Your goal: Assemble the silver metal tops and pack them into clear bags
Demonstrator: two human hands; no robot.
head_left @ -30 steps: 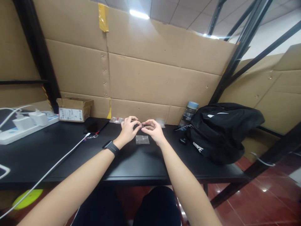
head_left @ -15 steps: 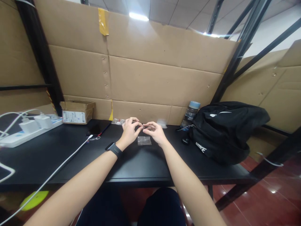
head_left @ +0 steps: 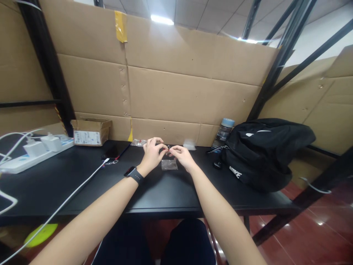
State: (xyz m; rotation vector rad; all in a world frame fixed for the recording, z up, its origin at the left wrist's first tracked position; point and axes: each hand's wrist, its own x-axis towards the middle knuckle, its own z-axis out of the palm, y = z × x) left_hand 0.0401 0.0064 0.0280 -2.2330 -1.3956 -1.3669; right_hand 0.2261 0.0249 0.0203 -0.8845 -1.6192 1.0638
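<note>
My left hand and my right hand meet fingertip to fingertip over the middle of the black table. Between their pinched fingers is a tiny item, partly reddish, too small to name and mostly covered by the fingers. Both hands are closed on it. Just below them on the table lies a small clear plastic bag. Behind the left hand rests another clear bag with small reddish contents. A whitish translucent packet lies behind the right hand.
At right are a black backpack, a water bottle and a small black object. On the left stand an open cardboard box, a white power strip and a phone with a white cable. Cardboard panels rise behind.
The right fingers have shifted slightly and drawn closer together around the tiny item. The left hand has stayed almost in place.
</note>
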